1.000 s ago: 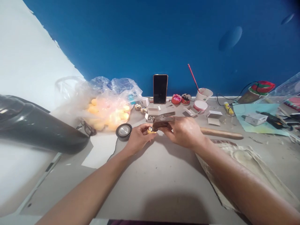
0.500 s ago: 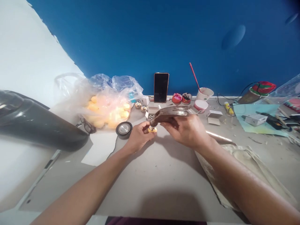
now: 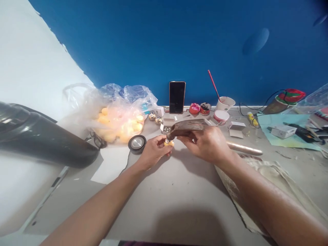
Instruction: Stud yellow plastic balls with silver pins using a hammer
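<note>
My left hand (image 3: 155, 152) pinches a small yellow ball (image 3: 168, 144) with shiny metallic studs on its upper side. In my right hand (image 3: 211, 145) is a hammer (image 3: 188, 125), gripped close to its metal head, while its handle (image 3: 244, 148) sticks out to the right behind the wrist. The hammer's striking end rests on or just above the top of the ball; contact is hard to tell. Just beyond the ball sits a small open box (image 3: 167, 130) of shiny metal bits. Two studded balls (image 3: 155, 118) lie behind it.
A clear bag of yellow balls (image 3: 120, 119) and a black round lid (image 3: 137, 144) are on the left, beside a large dark cylinder (image 3: 46, 136). A phone (image 3: 177, 97) leans on the blue wall. A paint cup (image 3: 225, 103) and folded cloth (image 3: 271, 181) lie right.
The camera view has shifted slightly, so everything sits a little lower and further right. The ball shows a bit more of its yellow side. Both hands keep their grips.
</note>
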